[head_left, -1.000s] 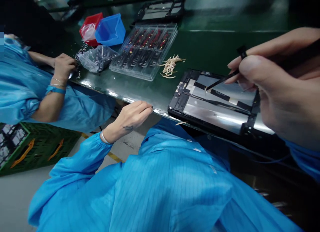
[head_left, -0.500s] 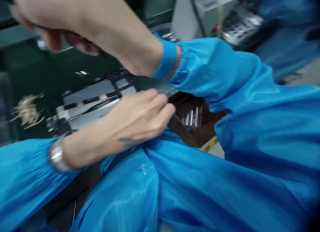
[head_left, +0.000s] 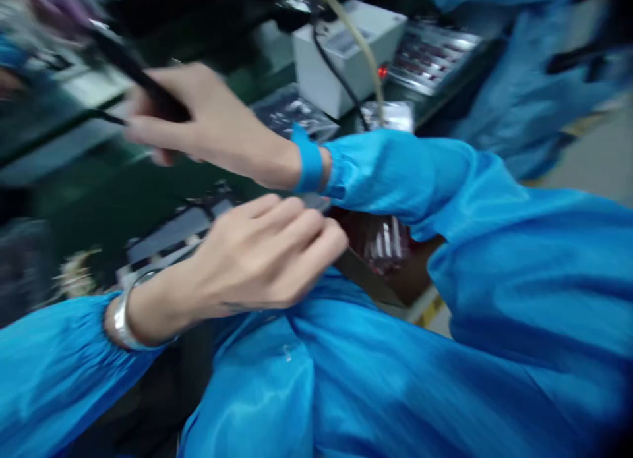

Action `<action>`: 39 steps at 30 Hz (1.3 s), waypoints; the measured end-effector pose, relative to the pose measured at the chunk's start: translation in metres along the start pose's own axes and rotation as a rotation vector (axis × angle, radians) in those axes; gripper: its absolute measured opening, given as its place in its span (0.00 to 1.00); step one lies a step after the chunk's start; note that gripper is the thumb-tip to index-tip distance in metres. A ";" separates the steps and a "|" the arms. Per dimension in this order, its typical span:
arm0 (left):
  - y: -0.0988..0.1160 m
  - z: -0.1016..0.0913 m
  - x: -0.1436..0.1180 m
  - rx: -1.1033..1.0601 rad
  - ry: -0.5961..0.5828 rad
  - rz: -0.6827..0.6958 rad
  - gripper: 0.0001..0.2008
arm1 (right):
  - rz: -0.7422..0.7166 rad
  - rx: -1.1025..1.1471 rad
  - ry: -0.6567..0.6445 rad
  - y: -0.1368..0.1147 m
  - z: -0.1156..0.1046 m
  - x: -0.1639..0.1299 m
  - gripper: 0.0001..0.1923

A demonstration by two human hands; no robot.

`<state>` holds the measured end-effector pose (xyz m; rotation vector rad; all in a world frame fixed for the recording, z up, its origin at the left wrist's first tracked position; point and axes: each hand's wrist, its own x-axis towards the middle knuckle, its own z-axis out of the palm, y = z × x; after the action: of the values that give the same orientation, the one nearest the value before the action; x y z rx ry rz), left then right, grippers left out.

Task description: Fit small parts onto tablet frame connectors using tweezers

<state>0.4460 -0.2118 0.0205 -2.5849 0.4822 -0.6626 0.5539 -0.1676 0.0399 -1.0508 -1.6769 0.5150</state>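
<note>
My right hand (head_left: 182, 118) is wrapped round a long black tool (head_left: 143, 79), raised over the green bench. Its shaft slants to the upper left; blur hides its exact kind. A blue band circles that wrist. Lower and nearer to me, my left hand (head_left: 277, 254) is closed, knuckles up, over the near right end of a flat dark device (head_left: 171, 234) with grey panels. Its fingertips are tucked under, so anything in them is hidden. A silvery bracelet sits on the left wrist.
A pale box (head_left: 341, 56) with a red light and cables stands at the back. Beside it are a tray of parts (head_left: 430, 56) and clear bags (head_left: 297, 115). A cardboard box (head_left: 370, 273) is by my lap. A pale stringy bundle (head_left: 76, 273) lies left. A person in blue (head_left: 524, 95) is behind.
My right hand has come down and right from the upper left corner, and the black tool now shows. The left hand stays closed near the device. The view has shifted, showing more of the back.
</note>
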 end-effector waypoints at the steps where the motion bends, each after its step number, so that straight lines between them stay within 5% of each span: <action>1: -0.006 -0.021 -0.014 0.106 0.016 -0.101 0.07 | 0.042 0.049 0.042 -0.005 -0.003 -0.006 0.15; 4: -0.021 -0.061 -0.057 0.417 -0.066 -0.500 0.11 | -0.030 0.122 0.107 -0.005 -0.002 -0.010 0.13; 7: -0.031 -0.068 -0.087 0.579 -0.241 -0.795 0.15 | -0.133 0.169 0.144 0.001 0.014 -0.004 0.09; 12: -0.037 -0.060 -0.097 0.540 -0.364 -0.959 0.12 | -0.154 0.219 0.113 -0.005 0.038 0.000 0.06; 15: -0.037 -0.065 -0.105 0.384 -0.208 -1.023 0.14 | -0.128 0.262 0.095 -0.008 0.045 -0.001 0.08; 19: -0.033 -0.073 -0.124 -0.187 0.222 -1.235 0.16 | -0.044 0.279 0.045 -0.002 0.050 -0.006 0.14; 22: -0.028 -0.074 -0.131 -0.542 0.423 -1.351 0.18 | 0.018 0.284 -0.078 0.004 0.056 -0.013 0.15; 29: -0.021 -0.067 -0.136 -0.710 0.533 -1.447 0.16 | 0.064 0.319 -0.096 0.009 0.070 -0.020 0.15; 39: 0.021 -0.090 -0.134 -0.477 0.516 -1.523 0.18 | -0.074 0.098 -0.162 -0.004 0.075 -0.036 0.10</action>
<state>0.2838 -0.2014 0.0326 -2.7632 -1.5639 -1.8162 0.4863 -0.1882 -0.0044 -0.8922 -1.8062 0.6424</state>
